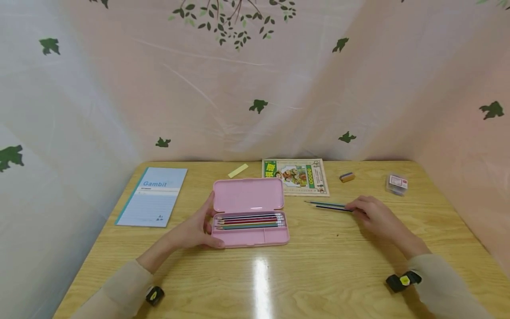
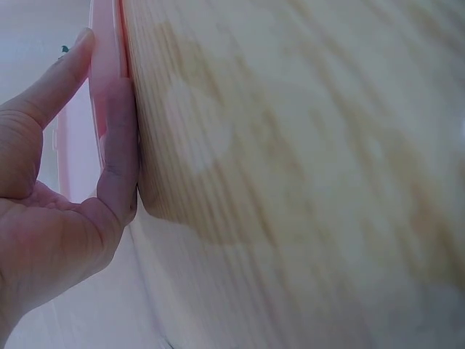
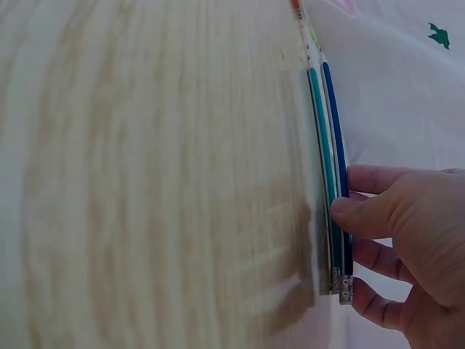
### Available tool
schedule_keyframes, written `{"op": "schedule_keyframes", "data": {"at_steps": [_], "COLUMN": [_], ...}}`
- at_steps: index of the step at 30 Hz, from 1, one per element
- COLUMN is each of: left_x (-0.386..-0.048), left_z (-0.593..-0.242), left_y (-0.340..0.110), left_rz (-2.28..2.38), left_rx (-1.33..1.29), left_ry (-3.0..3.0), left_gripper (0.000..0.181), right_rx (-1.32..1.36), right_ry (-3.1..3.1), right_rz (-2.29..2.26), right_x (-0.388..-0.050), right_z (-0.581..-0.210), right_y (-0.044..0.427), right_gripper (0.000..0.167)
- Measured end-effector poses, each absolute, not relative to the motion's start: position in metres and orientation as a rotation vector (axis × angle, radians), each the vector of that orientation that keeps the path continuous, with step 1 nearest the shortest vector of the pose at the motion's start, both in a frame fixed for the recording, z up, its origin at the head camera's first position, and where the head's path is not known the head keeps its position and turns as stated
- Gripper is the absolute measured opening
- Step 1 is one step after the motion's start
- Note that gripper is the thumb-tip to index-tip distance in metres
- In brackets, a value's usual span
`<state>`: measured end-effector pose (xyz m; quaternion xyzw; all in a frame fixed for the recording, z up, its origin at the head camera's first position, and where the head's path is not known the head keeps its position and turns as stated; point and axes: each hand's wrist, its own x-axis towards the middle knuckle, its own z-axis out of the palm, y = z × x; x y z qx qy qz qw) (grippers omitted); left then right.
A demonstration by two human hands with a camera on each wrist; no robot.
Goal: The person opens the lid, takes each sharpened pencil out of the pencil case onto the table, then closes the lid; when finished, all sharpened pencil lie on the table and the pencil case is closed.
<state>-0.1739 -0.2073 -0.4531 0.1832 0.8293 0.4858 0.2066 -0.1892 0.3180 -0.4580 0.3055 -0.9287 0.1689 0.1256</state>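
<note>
Our right hand (image 1: 374, 218) pinches two pencils (image 3: 335, 120) near their eraser ends, to the right of the open pink case (image 1: 244, 238), which our left hand (image 1: 193, 229) grips on the counter (image 1: 318, 266), seemingly for keeping it steady.

PLACE: small study spot, building type unclear | SIGNS, head view: wooden table (image 1: 326, 274) and open pencil case (image 1: 250, 195) at 6 o'clock; notebook (image 1: 153, 204) near 9; leaf-and-bird-printed cloth (image 1: 255, 73) walling 12.
</note>
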Motion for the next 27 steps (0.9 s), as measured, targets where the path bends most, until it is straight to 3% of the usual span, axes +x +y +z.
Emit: {"op": "schedule_keyframes", "data": {"at_steps": [27], "left_x": [-0.1731], "left_z": [-0.4524], "left_y": [-0.2073], "left_rz": [1.376], "left_rx": [0.497], "left_ry": [2.287], "left_gripper": [0.136], "right_rx": [0.899], "right_ry": [-2.709], "right_rz": [0.422], "right_x": [-0.193], "right_z": [-0.4638], "right_y": [0.3184], "right_gripper": [0.03]}}
